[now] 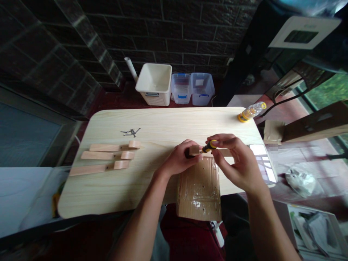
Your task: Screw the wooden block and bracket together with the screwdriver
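My left hand (181,158) is closed round a wooden piece (194,150) with a block-shaped end, over the upper edge of a taped cardboard sheet (199,188). My right hand (237,159) pinches a yellow and black screwdriver (209,145), whose tip points left and down at the wood beside my left fingers. The wooden strip runs on to the right beneath my right hand. Three similar wooden pieces (99,155) with rounded ends lie side by side at the left of the table. Several dark screws (132,132) are in a loose pile above them.
On the pale table (163,121), a clear bottle-shaped case (251,111) with yellow ends stands back right; a shiny flat panel (262,163) lies at the right edge. Behind are a white bin (154,81) and two clear boxes (202,88). An open box (315,228) is lower right.
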Demonstrator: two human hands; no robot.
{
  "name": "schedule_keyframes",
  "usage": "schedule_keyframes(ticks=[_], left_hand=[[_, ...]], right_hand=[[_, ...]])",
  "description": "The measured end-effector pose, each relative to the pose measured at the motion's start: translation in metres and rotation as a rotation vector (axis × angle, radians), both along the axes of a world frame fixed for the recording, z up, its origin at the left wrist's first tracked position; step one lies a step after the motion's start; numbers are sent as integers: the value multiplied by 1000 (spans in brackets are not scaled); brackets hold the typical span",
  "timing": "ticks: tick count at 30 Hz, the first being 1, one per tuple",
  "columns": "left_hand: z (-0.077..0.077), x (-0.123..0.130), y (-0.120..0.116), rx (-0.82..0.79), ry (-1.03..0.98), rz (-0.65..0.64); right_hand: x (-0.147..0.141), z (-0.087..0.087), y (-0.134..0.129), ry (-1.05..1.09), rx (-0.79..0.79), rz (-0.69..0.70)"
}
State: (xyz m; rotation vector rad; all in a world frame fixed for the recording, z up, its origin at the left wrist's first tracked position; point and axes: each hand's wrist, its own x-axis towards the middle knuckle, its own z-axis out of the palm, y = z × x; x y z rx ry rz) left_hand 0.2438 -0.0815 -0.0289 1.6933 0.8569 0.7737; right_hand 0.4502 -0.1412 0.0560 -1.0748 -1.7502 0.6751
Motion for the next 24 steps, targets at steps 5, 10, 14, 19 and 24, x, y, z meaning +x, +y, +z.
schedule_keyframes(ticks=[5, 10, 14, 19, 24], left_hand=[[5, 0, 0, -5, 12, -3], [5, 0, 1, -17, 14, -1], [4, -1, 1, -17, 24, -4], [4, -1, 0, -19, 17, -4], [6, 0, 0, -18, 15, -6]], right_hand=[[-1, 2, 2, -42, 38, -13], [-2, 4, 2, -43, 46, -27], [-2, 5, 0, -30, 13, -8], [-2, 4, -1, -21, -5, 0], [-3, 4, 2, -34, 27, -15]])
